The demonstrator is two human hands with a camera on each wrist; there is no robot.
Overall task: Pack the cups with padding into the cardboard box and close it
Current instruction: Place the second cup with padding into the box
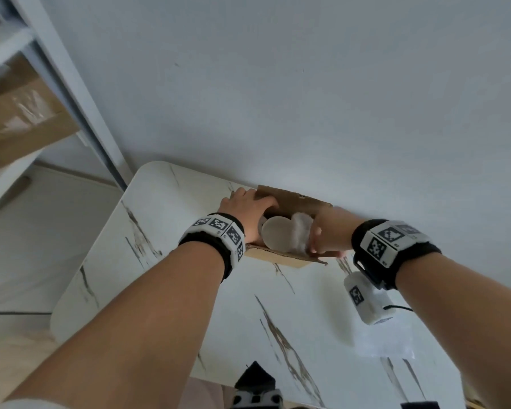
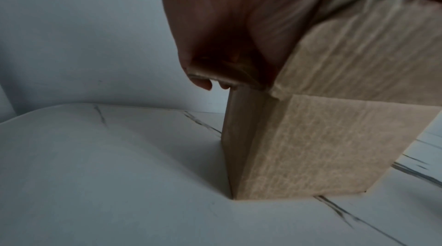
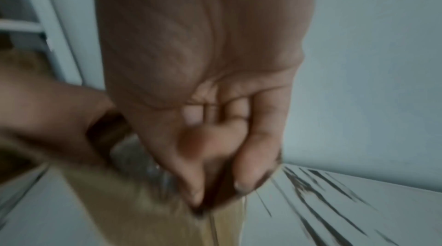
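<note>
A small cardboard box (image 1: 281, 258) stands at the table's far edge against the wall, its top flaps up. Inside it I see a pale round cup (image 1: 276, 233) with fluffy white padding (image 1: 301, 231) to its right. My left hand (image 1: 248, 206) lies over the left flap, and its fingertips (image 2: 203, 83) hook over that flap's edge beside the box wall (image 2: 311, 146). My right hand (image 1: 326, 237) is at the box's right side. In the blurred right wrist view its curled fingers (image 3: 246, 174) and thumb pinch the right flap's edge above the box (image 3: 143, 202).
The white marble-pattern table (image 1: 165, 261) has a rounded left corner and meets a plain wall (image 1: 278, 98). A crumpled clear plastic sheet (image 1: 384, 340) lies at the near right. A metal shelf with a taped carton (image 1: 21, 113) stands to the left.
</note>
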